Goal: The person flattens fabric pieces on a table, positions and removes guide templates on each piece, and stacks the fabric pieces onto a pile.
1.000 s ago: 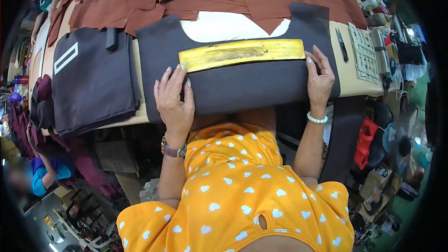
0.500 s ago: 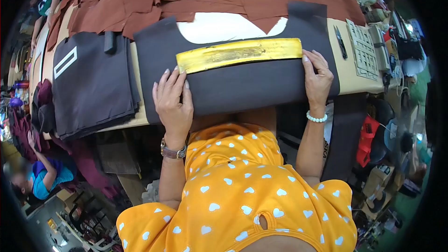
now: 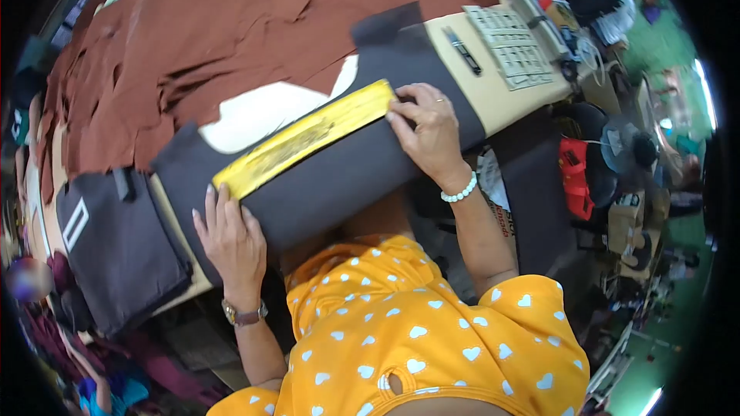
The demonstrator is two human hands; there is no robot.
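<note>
A long yellow strip [image 3: 308,139] with dark smudges lies on a dark fabric piece [image 3: 331,185] on the table. My left hand [image 3: 233,243], wrist watch below it, rests with fingertips at the strip's lower left end, fingers extended and slightly apart. At the strip's right end, my right hand [image 3: 429,129] has its thumb and bent fingers at the edge, seemingly pinching it. A white sheet [image 3: 262,112] shows beyond the dark fabric's curved edge.
Brown fabric [image 3: 216,38] covers the far table. Stacked dark pieces [image 3: 119,239] lie left, with a white rectangular outline on top. A cutter [image 3: 462,52] and a slotted template [image 3: 509,46] are at right. Another person's arm [image 3: 91,374] shows at lower left.
The view has turned, so the table and strip now slant up to the right. Both hands remain at the strip's ends.
</note>
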